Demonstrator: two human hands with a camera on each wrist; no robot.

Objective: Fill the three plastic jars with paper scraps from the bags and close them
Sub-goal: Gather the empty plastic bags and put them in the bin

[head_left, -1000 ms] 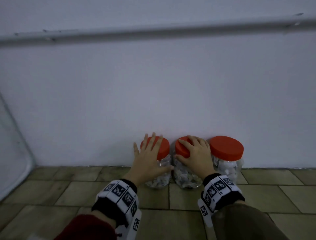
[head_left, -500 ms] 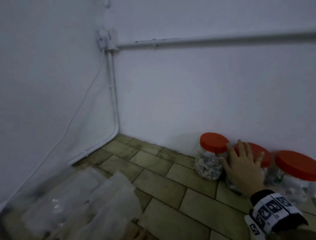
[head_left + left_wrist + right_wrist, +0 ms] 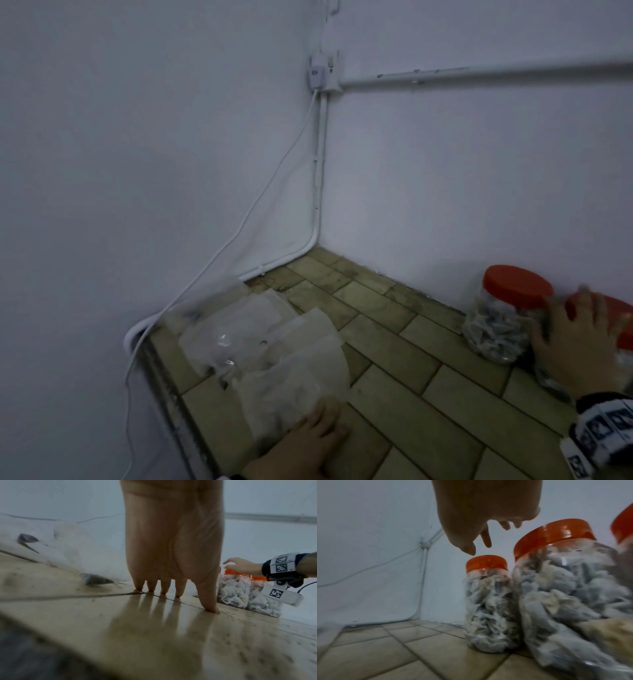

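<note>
Both hands are spread: the left hand (image 3: 173, 545) presses straight fingertips (image 3: 210, 609) onto the tiled floor (image 3: 404, 370) just beside the clear bags (image 3: 274, 346), while the right hand (image 3: 579, 339) hovers with loose fingers at the middle jar (image 3: 570, 588), its orange lid (image 3: 554, 534) on. Just left of it the left jar (image 3: 503, 318) stands capped, full of paper scraps (image 3: 489, 608). Behind the jars is the wall (image 3: 445, 188); bare tiles lie between jars and bags
</note>
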